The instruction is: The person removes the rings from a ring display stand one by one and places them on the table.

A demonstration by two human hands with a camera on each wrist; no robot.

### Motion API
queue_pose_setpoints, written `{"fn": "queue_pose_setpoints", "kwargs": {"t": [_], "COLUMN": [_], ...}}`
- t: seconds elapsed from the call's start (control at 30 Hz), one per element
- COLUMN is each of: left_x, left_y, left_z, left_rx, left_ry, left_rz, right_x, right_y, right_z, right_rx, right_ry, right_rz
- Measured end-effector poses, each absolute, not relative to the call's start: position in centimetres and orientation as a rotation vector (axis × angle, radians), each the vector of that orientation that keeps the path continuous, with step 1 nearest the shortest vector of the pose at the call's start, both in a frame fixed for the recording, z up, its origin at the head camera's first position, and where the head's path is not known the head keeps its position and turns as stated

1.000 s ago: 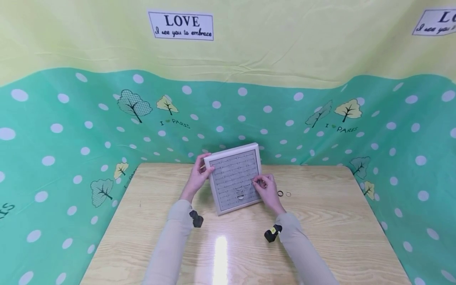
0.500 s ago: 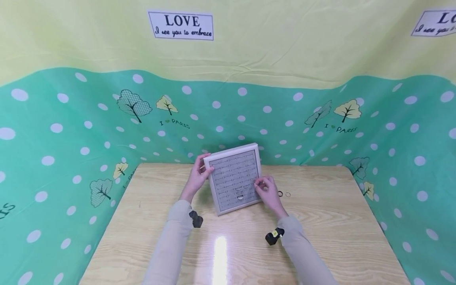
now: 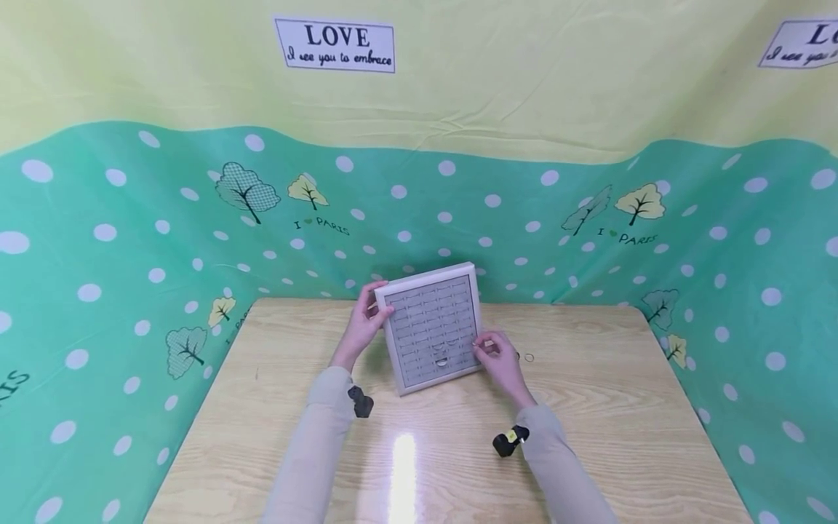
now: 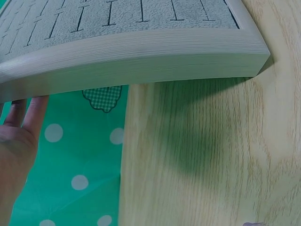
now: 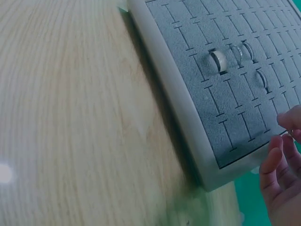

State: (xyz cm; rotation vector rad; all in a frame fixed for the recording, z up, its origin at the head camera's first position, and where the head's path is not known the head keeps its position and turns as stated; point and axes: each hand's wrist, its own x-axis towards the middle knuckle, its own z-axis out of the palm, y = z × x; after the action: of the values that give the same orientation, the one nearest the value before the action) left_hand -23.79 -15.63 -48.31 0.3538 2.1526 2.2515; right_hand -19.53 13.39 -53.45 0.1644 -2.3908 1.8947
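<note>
A ring display tray (image 3: 428, 309) with a pale frame and grey slotted foam stands tilted up at the back of the table. My left hand (image 3: 361, 326) grips its upper left edge, thumb on the front and fingers behind. At the tray's right edge, my right hand (image 3: 503, 364) pinches a small ring (image 5: 290, 133), mostly hidden by the fingertips. In the right wrist view, a wide pale ring (image 5: 219, 61) and several thin ones, including one thin ring (image 5: 263, 80) set apart, sit in the foam slots.
On the wooden table (image 3: 622, 407), a thin light ring (image 3: 529, 357) lies just right of my right hand, beside a black ring (image 3: 518, 356) mostly covered by that hand. A green dotted cloth (image 3: 445, 218) hangs directly behind the table.
My right hand has moved slightly down and to the right along the tray's right side, now covering most of the black ring. My left hand and the tray stay put.
</note>
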Motion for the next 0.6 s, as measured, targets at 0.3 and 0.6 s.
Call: {"fn": "queue_pose_setpoints", "kwargs": {"t": [0.3,0.6], "left_x": [-23.8,-23.8], "left_y": [-15.6,-15.6], "left_z": [-48.3,-48.3], "left_rx": [0.371,0.383], "left_ry": [2.165,2.169], "left_rz": [2.252,2.248], "right_x": [-20.4,-20.0], "right_y": [14.7,16.0], "right_z": [-57.5,-58.4], "right_rx": [0.089,0.022], "right_ry": [-2.441,-2.479], "right_rz": [1.767,1.733]}}
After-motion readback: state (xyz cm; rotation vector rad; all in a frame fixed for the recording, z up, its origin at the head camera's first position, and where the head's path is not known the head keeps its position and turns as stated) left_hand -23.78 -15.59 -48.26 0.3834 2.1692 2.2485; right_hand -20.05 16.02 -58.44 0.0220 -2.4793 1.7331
